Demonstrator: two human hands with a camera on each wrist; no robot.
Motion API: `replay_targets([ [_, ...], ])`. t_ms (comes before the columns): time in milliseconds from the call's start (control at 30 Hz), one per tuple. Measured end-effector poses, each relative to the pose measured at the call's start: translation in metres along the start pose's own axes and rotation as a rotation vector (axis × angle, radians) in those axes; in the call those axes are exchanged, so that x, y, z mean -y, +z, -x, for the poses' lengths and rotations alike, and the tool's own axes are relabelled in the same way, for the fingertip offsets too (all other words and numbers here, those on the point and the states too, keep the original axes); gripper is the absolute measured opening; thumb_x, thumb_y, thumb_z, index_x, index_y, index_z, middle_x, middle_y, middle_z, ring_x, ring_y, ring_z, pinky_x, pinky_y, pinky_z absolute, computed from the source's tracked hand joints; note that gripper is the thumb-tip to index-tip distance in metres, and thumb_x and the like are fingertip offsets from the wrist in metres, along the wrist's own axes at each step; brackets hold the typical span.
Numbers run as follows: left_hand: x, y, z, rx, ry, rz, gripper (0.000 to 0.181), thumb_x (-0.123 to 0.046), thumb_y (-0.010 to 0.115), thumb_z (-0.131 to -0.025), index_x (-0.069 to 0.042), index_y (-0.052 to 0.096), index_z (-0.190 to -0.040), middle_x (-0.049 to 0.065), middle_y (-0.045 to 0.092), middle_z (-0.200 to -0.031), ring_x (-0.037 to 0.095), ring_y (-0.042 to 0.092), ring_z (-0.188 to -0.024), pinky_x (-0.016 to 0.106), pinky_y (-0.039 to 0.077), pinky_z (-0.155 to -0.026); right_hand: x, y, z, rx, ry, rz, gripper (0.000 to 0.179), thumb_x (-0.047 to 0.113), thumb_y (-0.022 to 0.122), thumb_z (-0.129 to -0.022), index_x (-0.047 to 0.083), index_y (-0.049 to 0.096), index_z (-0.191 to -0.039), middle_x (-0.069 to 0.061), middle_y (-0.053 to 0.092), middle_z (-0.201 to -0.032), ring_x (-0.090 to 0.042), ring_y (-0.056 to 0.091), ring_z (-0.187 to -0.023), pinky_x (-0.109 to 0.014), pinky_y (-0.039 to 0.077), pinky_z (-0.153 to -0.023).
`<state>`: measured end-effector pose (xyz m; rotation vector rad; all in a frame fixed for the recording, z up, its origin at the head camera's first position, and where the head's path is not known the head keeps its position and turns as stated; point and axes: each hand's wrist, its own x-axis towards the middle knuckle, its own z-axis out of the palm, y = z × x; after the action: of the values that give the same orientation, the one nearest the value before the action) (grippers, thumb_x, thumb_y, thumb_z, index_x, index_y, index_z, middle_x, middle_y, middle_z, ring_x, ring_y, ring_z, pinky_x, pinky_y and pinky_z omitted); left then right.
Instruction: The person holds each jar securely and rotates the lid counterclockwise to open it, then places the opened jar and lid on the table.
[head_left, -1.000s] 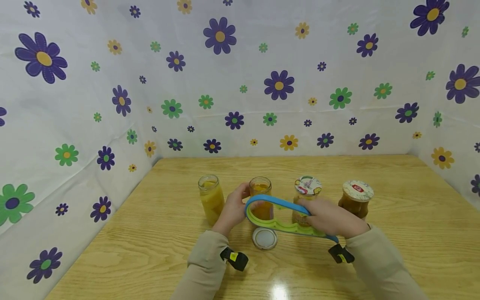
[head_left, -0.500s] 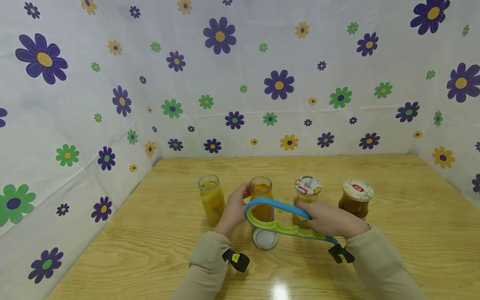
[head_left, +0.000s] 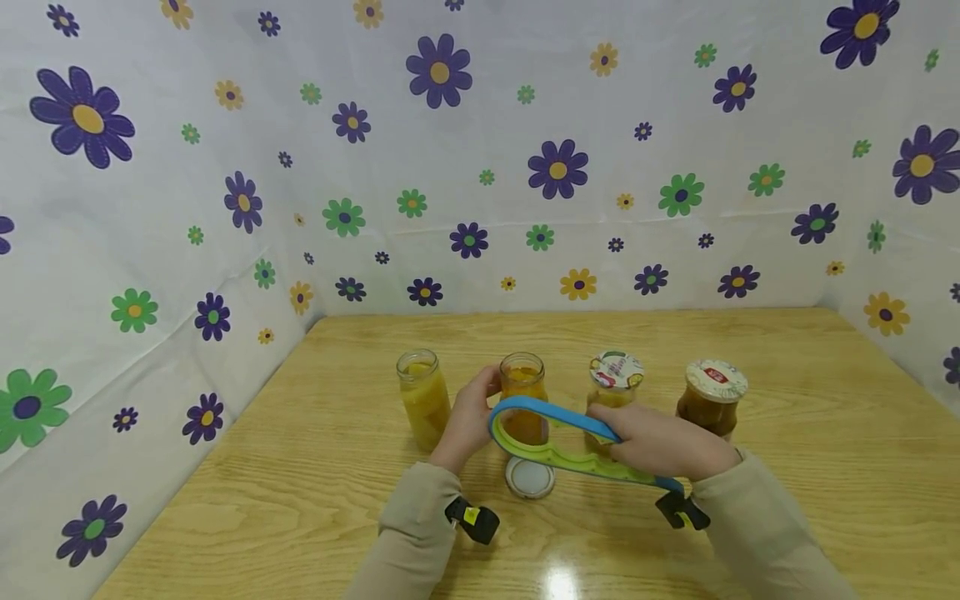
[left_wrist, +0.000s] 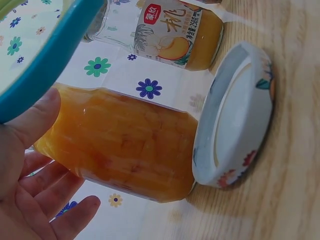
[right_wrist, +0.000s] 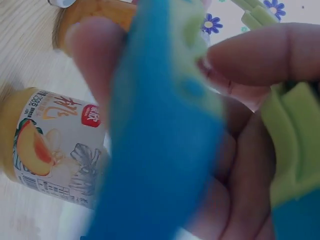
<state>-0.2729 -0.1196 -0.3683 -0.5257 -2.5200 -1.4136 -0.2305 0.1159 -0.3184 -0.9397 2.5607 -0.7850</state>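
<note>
In the head view my left hand point(head_left: 468, 423) is at an uncapped glass jar point(head_left: 522, 382) of orange fruit. The left wrist view shows the thumb point(left_wrist: 45, 112) across the jar's shoulder and fingers curving behind it, the lower ones spread away from the glass. My right hand point(head_left: 660, 437) grips a blue and green jar opener point(head_left: 555, 408) by one end. Its looped end hangs in front of the orange jar. A white lid point(head_left: 530, 477) lies on the table before that jar, inner side up.
Another uncapped jar point(head_left: 424, 408) with yellow fruit stands to the left. On the right are a peach jar point(head_left: 617, 372) with a patterned lid and a darker lidded jar point(head_left: 708, 408). All stand on the wooden table point(head_left: 300, 483), before a flowered cloth point(head_left: 480, 167).
The opener's looped end has dipped slightly, and my right hand has shifted very little. My left hand stays at the orange jar. The jars and the loose lid keep their places.
</note>
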Motion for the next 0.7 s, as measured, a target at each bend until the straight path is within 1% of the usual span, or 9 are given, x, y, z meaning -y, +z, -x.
replay_targets([
  [133, 0.001, 0.000, 0.000, 0.001, -0.006, 0.000, 0.045, 0.010, 0.061, -0.077, 0.004, 0.046, -0.118, 0.020, 0.053, -0.114, 0.037, 0.047, -0.108, 0.049, 0.041, -0.085, 0.003, 0.001, 0.001, -0.062, -0.013, 0.098, 0.013, 0.001, 0.047, -0.081, 0.014, 0.043, -0.080, 0.005, 0.033, -0.055, -0.008, 0.032, -0.043, -0.023, 0.029, -0.043],
  [267, 0.001, 0.001, 0.001, 0.004, -0.004, -0.006, 0.042, 0.009, 0.059, -0.079, 0.003, 0.046, -0.118, 0.020, 0.053, -0.113, 0.037, 0.047, -0.108, 0.049, 0.041, -0.084, 0.006, 0.000, 0.002, -0.131, -0.028, 0.223, 0.013, 0.005, 0.052, -0.076, 0.016, 0.045, -0.075, 0.006, 0.031, -0.054, -0.007, 0.029, -0.045, -0.022, 0.025, -0.044],
  [300, 0.001, 0.001, 0.001, 0.004, -0.003, -0.009, 0.041, 0.007, 0.059, -0.080, 0.003, 0.046, -0.118, 0.020, 0.053, -0.113, 0.037, 0.047, -0.108, 0.048, 0.041, -0.084, 0.007, 0.000, 0.003, -0.152, -0.036, 0.259, 0.014, 0.006, 0.054, -0.075, 0.016, 0.045, -0.075, 0.006, 0.031, -0.054, -0.007, 0.029, -0.046, -0.022, 0.025, -0.044],
  [367, -0.001, 0.001, 0.001, 0.009, -0.026, -0.003, 0.040, -0.001, 0.061, -0.082, 0.000, 0.047, -0.119, 0.018, 0.053, -0.114, 0.036, 0.047, -0.110, 0.048, 0.040, -0.087, 0.009, -0.002, 0.004, -0.195, -0.039, 0.315, 0.014, 0.007, 0.056, -0.072, 0.017, 0.047, -0.076, 0.007, 0.035, -0.056, -0.008, 0.032, -0.048, -0.022, 0.026, -0.045],
  [467, -0.002, 0.002, 0.001, 0.023, -0.056, 0.003, 0.040, -0.012, 0.062, -0.083, -0.003, 0.048, -0.119, 0.015, 0.053, -0.116, 0.033, 0.045, -0.112, 0.047, 0.037, -0.090, 0.012, -0.004, 0.007, -0.252, -0.022, 0.365, 0.017, 0.009, 0.059, -0.069, 0.019, 0.050, -0.078, 0.007, 0.041, -0.059, -0.009, 0.035, -0.049, -0.023, 0.028, -0.045],
  [500, -0.002, 0.002, 0.001, 0.025, -0.055, -0.004, 0.041, -0.015, 0.062, -0.083, -0.003, 0.047, -0.119, 0.015, 0.053, -0.117, 0.033, 0.045, -0.112, 0.047, 0.036, -0.091, 0.012, -0.005, 0.008, -0.272, -0.017, 0.383, 0.017, 0.009, 0.060, -0.068, 0.020, 0.050, -0.078, 0.007, 0.042, -0.058, -0.009, 0.035, -0.048, -0.023, 0.028, -0.044],
  [533, -0.002, 0.002, 0.001, 0.024, -0.055, -0.005, 0.041, -0.014, 0.062, -0.083, -0.003, 0.047, -0.120, 0.015, 0.053, -0.117, 0.033, 0.045, -0.112, 0.046, 0.036, -0.092, 0.012, -0.005, 0.008, -0.288, -0.010, 0.391, 0.016, 0.010, 0.061, -0.069, 0.019, 0.051, -0.078, 0.008, 0.042, -0.057, -0.008, 0.035, -0.047, -0.023, 0.028, -0.044],
  [633, 0.000, 0.002, 0.001, 0.013, -0.029, -0.038, 0.040, -0.004, 0.059, -0.084, -0.001, 0.046, -0.121, 0.016, 0.053, -0.115, 0.033, 0.047, -0.109, 0.045, 0.039, -0.089, 0.013, -0.006, 0.010, -0.335, 0.002, 0.416, 0.013, 0.016, 0.064, -0.072, 0.016, 0.055, -0.082, 0.008, 0.042, -0.055, -0.008, 0.034, -0.045, -0.022, 0.027, -0.042],
  [700, 0.001, 0.003, 0.001, 0.001, -0.027, -0.047, 0.040, 0.000, 0.058, -0.083, -0.001, 0.046, -0.121, 0.016, 0.054, -0.114, 0.032, 0.049, -0.108, 0.044, 0.040, -0.088, 0.013, -0.007, 0.011, -0.361, 0.006, 0.433, 0.017, 0.015, 0.064, -0.072, 0.012, 0.058, -0.088, 0.008, 0.045, -0.058, -0.007, 0.035, -0.046, -0.022, 0.029, -0.043],
])
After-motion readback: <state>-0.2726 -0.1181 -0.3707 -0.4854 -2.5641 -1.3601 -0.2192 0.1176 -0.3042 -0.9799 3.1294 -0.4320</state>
